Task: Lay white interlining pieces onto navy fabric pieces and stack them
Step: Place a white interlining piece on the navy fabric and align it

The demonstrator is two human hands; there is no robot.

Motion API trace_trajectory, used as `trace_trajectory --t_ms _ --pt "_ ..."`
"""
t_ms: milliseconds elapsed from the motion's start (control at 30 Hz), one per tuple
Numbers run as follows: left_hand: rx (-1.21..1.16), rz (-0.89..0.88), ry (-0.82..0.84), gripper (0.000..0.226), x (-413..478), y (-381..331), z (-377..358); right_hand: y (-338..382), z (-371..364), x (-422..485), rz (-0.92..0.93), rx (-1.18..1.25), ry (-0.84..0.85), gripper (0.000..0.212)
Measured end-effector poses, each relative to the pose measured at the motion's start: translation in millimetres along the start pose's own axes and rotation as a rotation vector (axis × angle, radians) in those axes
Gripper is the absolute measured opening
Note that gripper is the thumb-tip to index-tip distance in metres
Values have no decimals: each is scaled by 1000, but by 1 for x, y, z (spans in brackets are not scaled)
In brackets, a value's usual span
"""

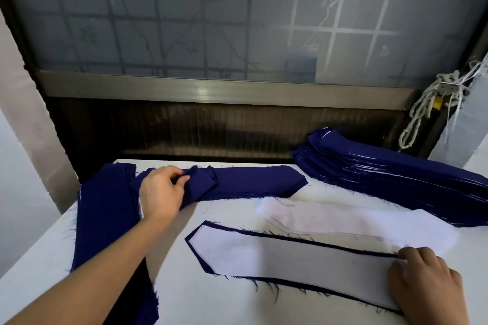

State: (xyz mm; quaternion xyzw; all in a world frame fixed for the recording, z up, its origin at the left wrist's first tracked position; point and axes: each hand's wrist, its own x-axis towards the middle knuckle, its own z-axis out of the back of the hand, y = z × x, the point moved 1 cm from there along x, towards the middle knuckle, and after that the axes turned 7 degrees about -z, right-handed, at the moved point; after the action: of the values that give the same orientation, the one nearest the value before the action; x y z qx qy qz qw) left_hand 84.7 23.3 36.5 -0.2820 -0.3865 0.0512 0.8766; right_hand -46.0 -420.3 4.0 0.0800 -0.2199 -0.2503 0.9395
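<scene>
1. Table [184, 298] by window [237, 21]: left hand [161, 192] is pinching top navy piece [200, 182], upper centre.
2. Right hand [427, 282] is lying on interlined piece [290, 256], lower right; grip unclear.
3. Next, probably: moving it onto stack [383, 166], upper right.

The bare left forearm reaches forward, and the left hand [162, 192] pinches a navy fabric piece [202, 182] between thumb and fingers. The right hand [425, 280] rests knuckles-up with fingers bent, its grip hidden.
</scene>
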Motion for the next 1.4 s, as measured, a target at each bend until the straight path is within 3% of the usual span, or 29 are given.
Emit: trace_trajectory --t_ms 200,467,600,767,1100,1167,1300,1400 --pt "266 -49 15 29 32 18 13 -2 -4 2 13 -3 -9 22" --pt "535 -254 102 11 38 26 17 -3 -7 2 31 0 -26 25" --pt "571 -347 51 24 39 32 17 -3 -6 2 38 4 -22 25" --pt "386 -471 24 5 18 10 11 -2 -4 3 18 -5 -17 21" --pt "20 -344 119 4 -63 -48 -3 0 0 1 80 -10 -91 26" --pt "-38 -429 119 7 -74 -62 1 4 0 0 143 -12 -130 32" --pt "-139 -771 113 19 -96 -97 15 36 -1 -14 363 102 -153 46" --pt "-238 -951 158 7 -112 -112 23 80 -2 -30 541 196 -35 79"
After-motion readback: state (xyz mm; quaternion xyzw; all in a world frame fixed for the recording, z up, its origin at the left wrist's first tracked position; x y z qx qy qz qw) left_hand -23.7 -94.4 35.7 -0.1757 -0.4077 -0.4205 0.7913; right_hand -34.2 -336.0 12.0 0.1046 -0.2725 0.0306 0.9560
